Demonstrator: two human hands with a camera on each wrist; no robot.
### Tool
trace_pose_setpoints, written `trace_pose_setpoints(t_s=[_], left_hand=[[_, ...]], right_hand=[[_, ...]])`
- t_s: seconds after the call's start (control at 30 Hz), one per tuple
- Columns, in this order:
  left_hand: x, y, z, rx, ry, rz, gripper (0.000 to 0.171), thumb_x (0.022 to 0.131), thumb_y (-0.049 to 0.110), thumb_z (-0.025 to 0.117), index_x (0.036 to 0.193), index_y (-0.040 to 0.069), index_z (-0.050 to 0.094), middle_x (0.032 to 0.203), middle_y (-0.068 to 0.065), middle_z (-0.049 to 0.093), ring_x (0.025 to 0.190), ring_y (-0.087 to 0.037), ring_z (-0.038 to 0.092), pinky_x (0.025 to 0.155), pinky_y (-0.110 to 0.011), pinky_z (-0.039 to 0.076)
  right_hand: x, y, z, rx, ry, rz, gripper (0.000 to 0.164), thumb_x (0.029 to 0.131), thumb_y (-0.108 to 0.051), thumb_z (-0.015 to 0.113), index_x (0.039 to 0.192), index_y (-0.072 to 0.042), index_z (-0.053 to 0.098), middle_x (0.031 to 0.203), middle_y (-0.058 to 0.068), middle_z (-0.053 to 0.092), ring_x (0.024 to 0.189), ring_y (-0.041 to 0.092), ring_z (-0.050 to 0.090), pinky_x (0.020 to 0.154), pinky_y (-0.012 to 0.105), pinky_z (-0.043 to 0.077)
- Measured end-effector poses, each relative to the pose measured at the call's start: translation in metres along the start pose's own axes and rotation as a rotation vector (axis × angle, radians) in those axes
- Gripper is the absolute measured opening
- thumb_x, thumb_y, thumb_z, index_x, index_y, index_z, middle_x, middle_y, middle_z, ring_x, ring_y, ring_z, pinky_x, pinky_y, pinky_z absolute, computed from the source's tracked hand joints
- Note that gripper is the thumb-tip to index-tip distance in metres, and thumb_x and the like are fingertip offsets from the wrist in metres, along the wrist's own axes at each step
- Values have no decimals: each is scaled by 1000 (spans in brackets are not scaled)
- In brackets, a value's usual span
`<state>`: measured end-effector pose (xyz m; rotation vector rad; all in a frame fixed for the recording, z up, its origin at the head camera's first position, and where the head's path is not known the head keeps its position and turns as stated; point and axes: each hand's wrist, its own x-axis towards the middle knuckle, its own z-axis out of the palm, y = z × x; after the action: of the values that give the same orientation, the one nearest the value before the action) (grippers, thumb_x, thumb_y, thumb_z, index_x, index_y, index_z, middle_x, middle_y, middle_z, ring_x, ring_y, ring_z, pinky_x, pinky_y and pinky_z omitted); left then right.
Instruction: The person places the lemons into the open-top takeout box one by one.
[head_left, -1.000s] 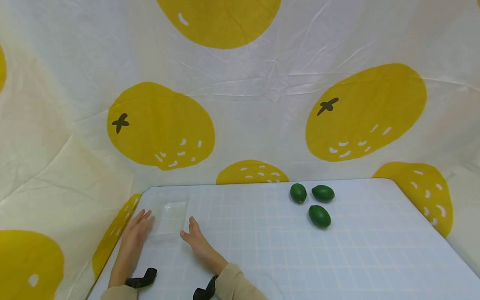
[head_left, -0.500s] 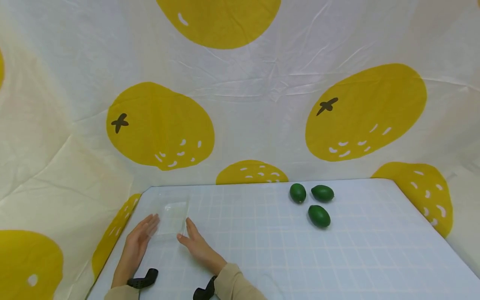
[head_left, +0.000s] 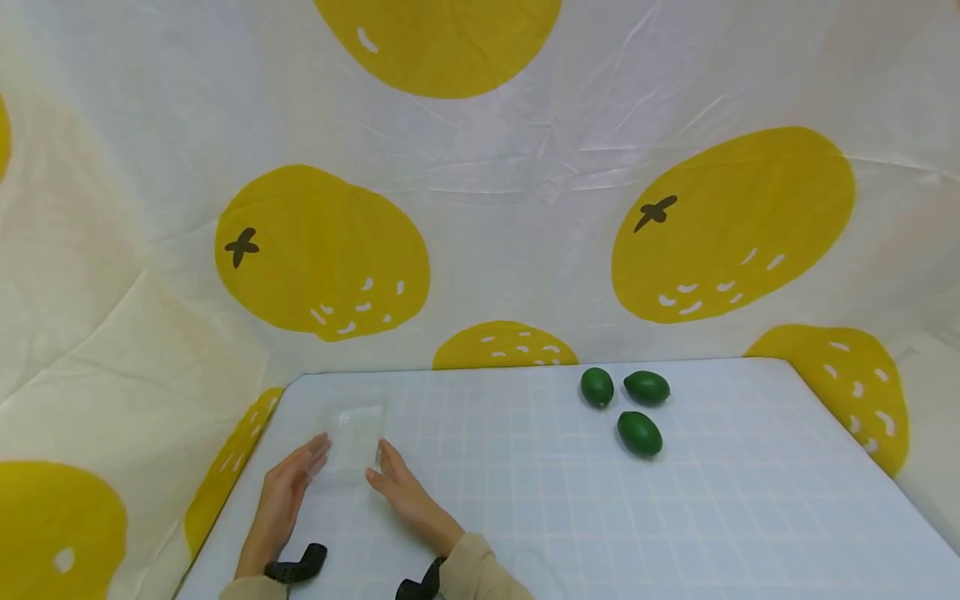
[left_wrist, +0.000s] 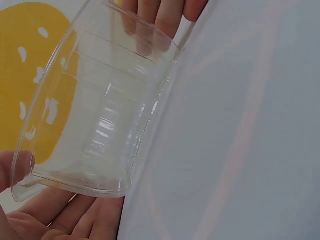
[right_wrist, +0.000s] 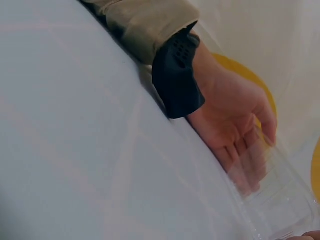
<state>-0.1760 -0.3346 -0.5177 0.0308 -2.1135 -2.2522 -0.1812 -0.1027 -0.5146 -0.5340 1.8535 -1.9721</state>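
Note:
A clear plastic container (head_left: 358,437) stands on the left part of the table, between both hands. My left hand (head_left: 291,482) holds its left side. In the right wrist view the left thumb hooks over the rim while the other fingers lie along the outer wall. My right hand (head_left: 411,502) holds the opposite side near the front corner; several of its fingers (left_wrist: 167,20) show at the top of the left wrist view, partly through the plastic. Ridged walls and a flared rim are visible on the container (left_wrist: 107,120), and nothing shows inside it.
Three green limes, a left one (head_left: 597,387), a right one (head_left: 647,388) and a nearer one (head_left: 640,434), lie at the back, right of centre. A pale checked cloth covers the table (head_left: 540,500). A fruit-print curtain (head_left: 517,250) hangs behind and along the sides.
Both hands have closed in on the container's sides, the left one moving right onto it. The container has since shifted slightly right with them. The limes stay in place.

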Motion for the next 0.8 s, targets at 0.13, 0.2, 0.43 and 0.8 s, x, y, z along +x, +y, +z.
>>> trace_pose_setpoints(t_s=[0.13, 0.2, 0.43, 0.8], left_hand=[[-1, -1, 8, 54, 29, 1, 55, 107, 28, 43, 148, -9, 36, 152, -9, 44, 122, 3, 54, 100, -15, 41], [-1, -2, 11, 69, 40, 2, 54, 107, 27, 44, 147, -9, 38, 152, -11, 44, 121, 3, 54, 100, -16, 42], [0, -4, 21, 80, 61, 1, 52, 106, 25, 46, 145, -9, 42, 149, -12, 48, 120, 2, 56, 100, -17, 43], [-3, -8, 39, 25, 51, 37, 49, 105, 19, 48, 143, -12, 42, 145, -10, 52, 122, -1, 56, 101, -21, 44]], right_hand=[[-5, 4, -5, 60, -15, -17, 69, 105, -31, 47, 157, -1, 15, 163, 18, 17, 149, 32, 17, 120, 45, 18], [-7, 7, -8, 101, -22, -24, 68, 105, -29, 47, 157, 1, 14, 163, 18, 17, 150, 32, 16, 120, 45, 17], [-12, 12, -19, 147, -28, -13, 68, 105, -31, 46, 157, 0, 15, 163, 15, 18, 150, 29, 16, 120, 44, 16], [-26, 13, -36, 231, -42, -12, 69, 106, -32, 43, 156, 4, 13, 162, 23, 14, 150, 35, 12, 120, 46, 12]])
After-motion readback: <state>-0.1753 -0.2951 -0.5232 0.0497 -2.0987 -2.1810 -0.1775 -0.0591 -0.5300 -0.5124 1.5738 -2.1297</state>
